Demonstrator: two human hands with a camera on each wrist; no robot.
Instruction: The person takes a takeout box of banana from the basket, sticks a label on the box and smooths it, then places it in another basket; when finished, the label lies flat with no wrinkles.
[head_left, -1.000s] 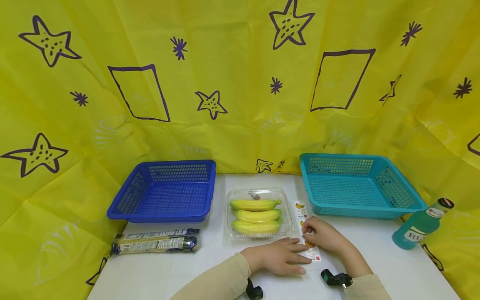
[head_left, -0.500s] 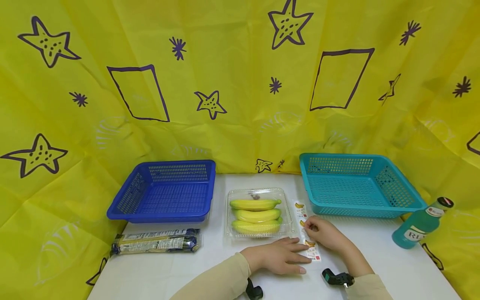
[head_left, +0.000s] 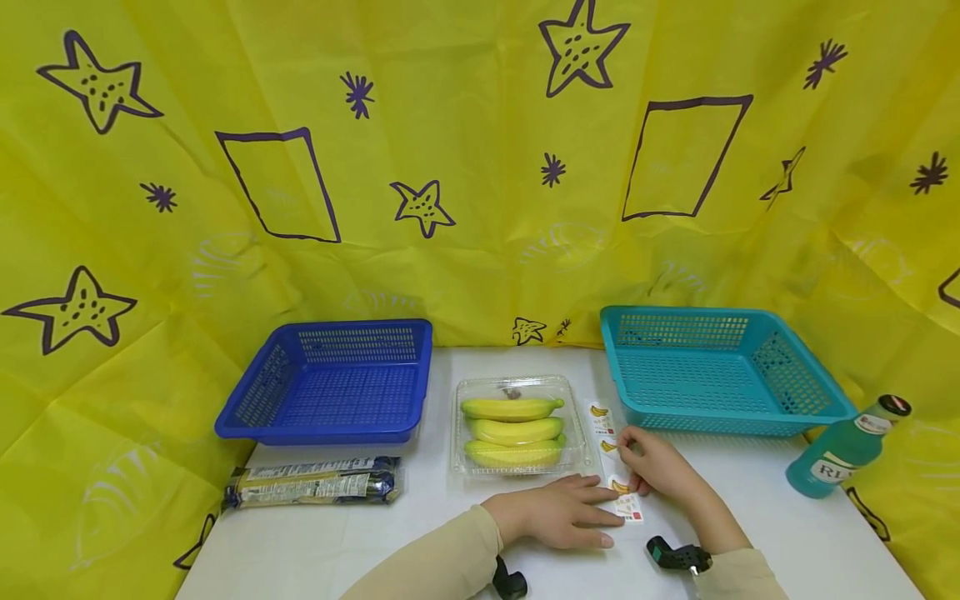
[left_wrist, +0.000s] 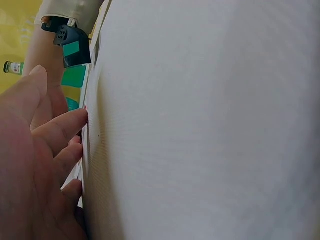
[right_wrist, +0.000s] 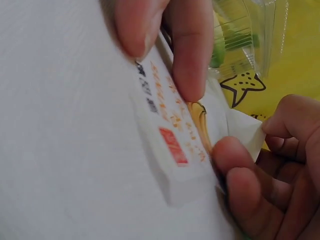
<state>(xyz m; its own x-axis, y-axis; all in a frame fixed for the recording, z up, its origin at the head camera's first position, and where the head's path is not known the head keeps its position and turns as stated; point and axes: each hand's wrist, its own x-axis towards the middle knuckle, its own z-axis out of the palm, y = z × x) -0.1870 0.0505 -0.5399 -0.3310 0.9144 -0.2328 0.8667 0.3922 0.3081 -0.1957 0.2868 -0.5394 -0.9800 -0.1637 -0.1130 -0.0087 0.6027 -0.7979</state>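
A strip of white stickers printed with bananas lies on the table right of the clear plastic box. Several yellow-green bananas are inside that box. My left hand lies palm down with spread fingers, its fingertips resting on the near end of the strip. Over the middle of the strip, my right hand pinches a pale sticker edge between thumb and forefinger. In the right wrist view that edge is lifted off the strip, while other right-hand fingers curl beside it. The left wrist view shows mostly white tabletop.
A blue basket stands at the back left and a teal basket at the back right. Packaged long goods lie in front of the blue one. At far right stands a teal glass bottle. Yellow curtain surrounds the table.
My right hand has shifted slightly up and to the right, lifting a sticker edge; more of the strip's banana prints show. The left hand stays in place.
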